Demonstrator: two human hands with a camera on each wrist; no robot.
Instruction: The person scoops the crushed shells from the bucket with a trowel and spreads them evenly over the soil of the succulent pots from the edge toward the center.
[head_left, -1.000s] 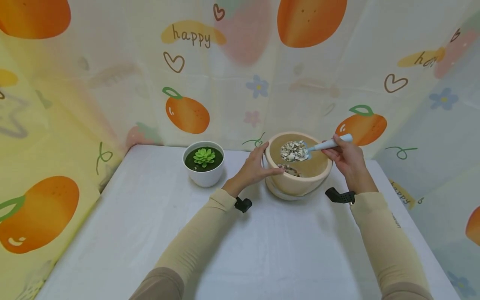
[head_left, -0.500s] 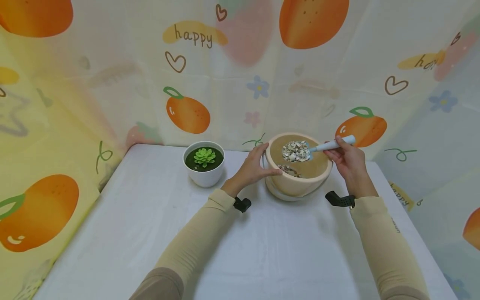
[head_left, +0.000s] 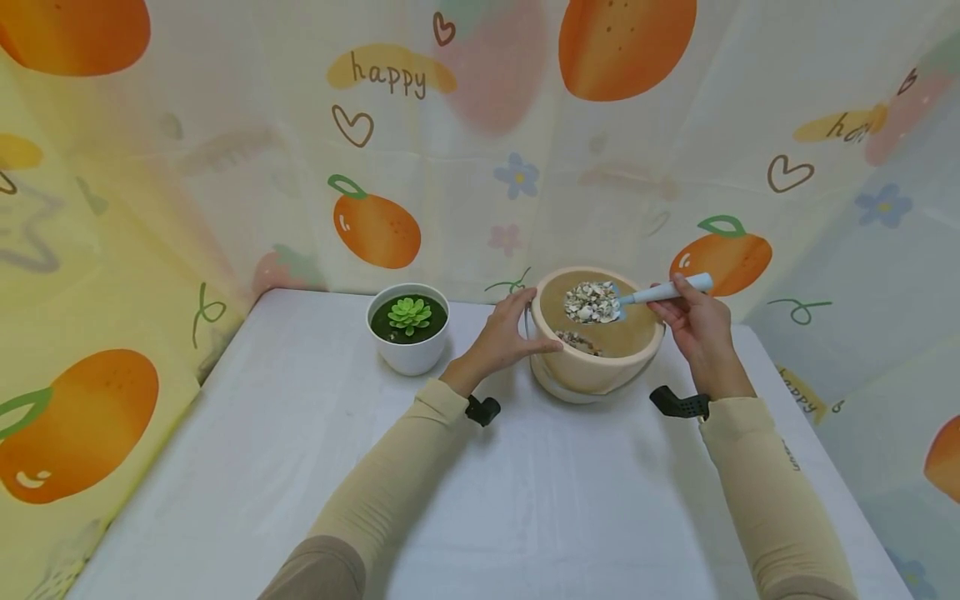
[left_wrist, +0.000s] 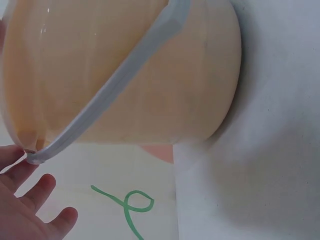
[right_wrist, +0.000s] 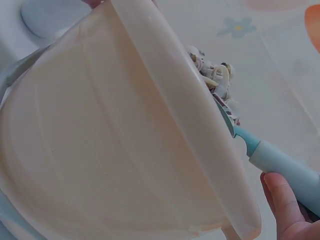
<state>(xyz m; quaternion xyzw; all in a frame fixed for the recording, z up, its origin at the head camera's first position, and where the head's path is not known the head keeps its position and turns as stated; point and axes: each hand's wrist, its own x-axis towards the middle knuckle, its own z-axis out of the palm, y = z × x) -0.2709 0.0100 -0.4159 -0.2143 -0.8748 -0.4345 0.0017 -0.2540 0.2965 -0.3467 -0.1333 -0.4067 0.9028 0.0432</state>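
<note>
From the head view the left hand (head_left: 504, 335) grips the beige bucket (head_left: 596, 367) on the white table (head_left: 300, 450) while the right hand (head_left: 693, 321) pinches a blue scoop (head_left: 637, 296) heaped with pebbles (head_left: 590, 301) above it; the left wrist view shows the bucket's wall just beside loosely spread fingers (left_wrist: 35, 200); the right wrist view shows the scoop over the rim.

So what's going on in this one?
A person is scooping pebbles. The right hand holds a light blue scoop heaped with pebbles over a tilted beige bucket, which has more pebbles at its bottom. The left hand grips the bucket's rim. A small white pot with a succulent stands to the left on the white table.
</note>
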